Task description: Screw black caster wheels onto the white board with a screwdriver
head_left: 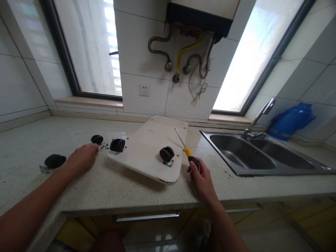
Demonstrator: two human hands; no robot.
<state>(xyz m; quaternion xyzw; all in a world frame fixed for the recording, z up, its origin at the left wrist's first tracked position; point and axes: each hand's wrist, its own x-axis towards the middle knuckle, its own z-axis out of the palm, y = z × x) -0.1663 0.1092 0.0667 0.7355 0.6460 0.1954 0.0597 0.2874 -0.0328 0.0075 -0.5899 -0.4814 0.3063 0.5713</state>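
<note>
My right hand [201, 176] is wrapped round the yellow-and-black handle of a screwdriver [188, 152], its shaft pointing up and left over the edge of a white board [147, 154]. Two black caster wheels stand on the board, one at its left corner [117, 145] and one near its right side [167, 154]. My left hand [83, 155] rests on the counter with its fingers closed, beside a few small screws [105, 145]; whatever is between the fingertips is hidden. Just beyond it lies a loose caster [97, 139], and another caster [54, 161] lies behind my wrist.
A pale speckled countertop [86, 190] runs along the wall. To the right is a double steel sink [236, 168] with a faucet [258, 119], and a blue jug [291, 120] behind it. Pipes [181, 59] hang beneath a water heater [199, 19] on the tiled wall.
</note>
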